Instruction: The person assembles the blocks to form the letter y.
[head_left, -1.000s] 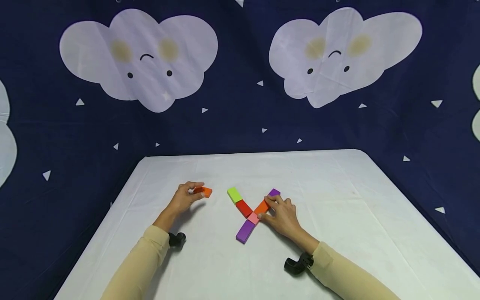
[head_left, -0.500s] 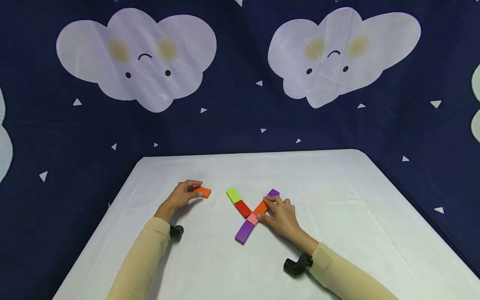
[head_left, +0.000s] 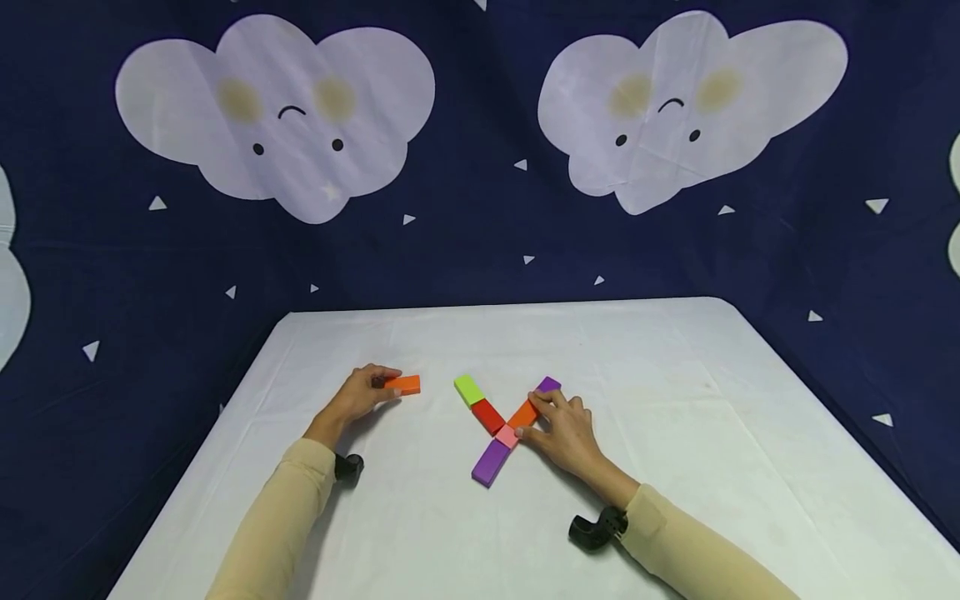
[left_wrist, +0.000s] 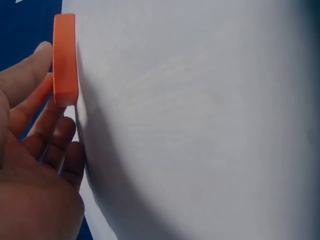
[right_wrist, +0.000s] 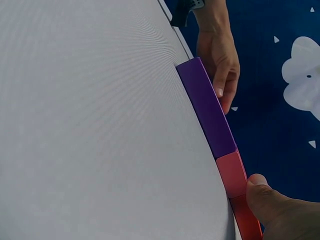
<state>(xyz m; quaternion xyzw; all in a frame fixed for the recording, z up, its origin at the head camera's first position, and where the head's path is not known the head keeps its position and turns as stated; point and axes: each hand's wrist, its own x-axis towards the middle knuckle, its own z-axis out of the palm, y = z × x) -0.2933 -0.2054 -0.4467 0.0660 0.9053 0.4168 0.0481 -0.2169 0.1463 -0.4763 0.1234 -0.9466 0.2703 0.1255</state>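
My left hand (head_left: 362, 392) pinches an orange block (head_left: 402, 385) between thumb and fingertips, left of a row of blocks; the left wrist view shows that orange block (left_wrist: 65, 60) from the side. My right hand (head_left: 566, 429) holds another orange block (head_left: 522, 414) on the table, thumb at its near end and a fingertip toward its far end. Beyond that end lies a purple block (head_left: 549, 384), partly behind the fingers. A pink block (head_left: 506, 436) and a longer purple block (head_left: 491, 462) continue the line nearer. A red block (head_left: 488, 417) and a lime green block (head_left: 468, 390) branch off to the far left.
The blocks lie on a table with a white cloth (head_left: 420, 533). Behind it hangs a dark blue curtain (head_left: 480, 258) with cloud prints. A black wrist camera (head_left: 596, 529) sits at the right wrist, another black camera (head_left: 349, 468) at the left.
My left hand has drawn slightly to the left, and the orange block in it has turned to lie more level. The right hand and the joined blocks have stayed in place.
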